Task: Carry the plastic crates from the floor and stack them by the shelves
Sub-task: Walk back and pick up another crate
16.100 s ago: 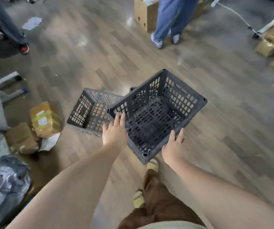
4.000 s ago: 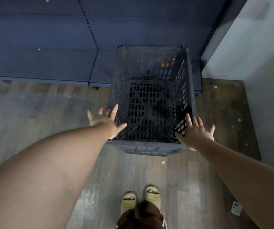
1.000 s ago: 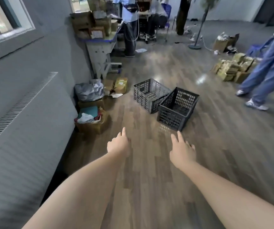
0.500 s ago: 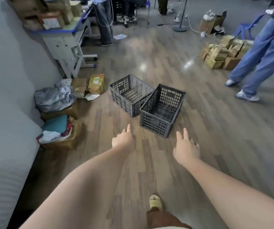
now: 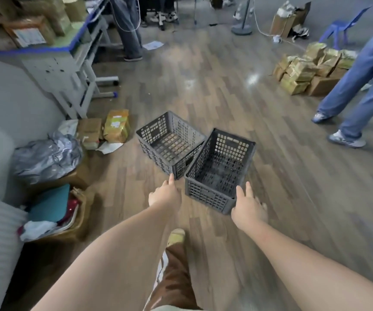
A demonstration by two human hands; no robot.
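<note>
While both bare arms extend forward from the bottom of the frame, two dark grey perforated plastic crates stand on the wood-pattern plank floor at the centre of the picture. The nearer dark grey plastic crate sits right of centre, open side up, with one corner pointing toward the camera. The farther dark grey plastic crate sits up and to the left of it; the two appear to touch along one side. Both crates are empty.

The left hand is just below and left of the nearer crate, its fingers loosely together and pointing up the frame, closed on nothing. The right hand overlaps the lower right corner of the nearer crate; its fingers are apart and clamped on nothing. Contact with the crate wall cannot be confirmed.

A foot in a yellow-green sandal shows at lower centre, between the arms.

At the upper left of the frame, a grey metal surface with a blue edge carries cardboard boxes. Below it, brown taped parcels and a crumpled silver-grey plastic bag lie on the floor. At the upper right, a heap of yellow-brown parcels lies beside a person in blue jeans.
</note>
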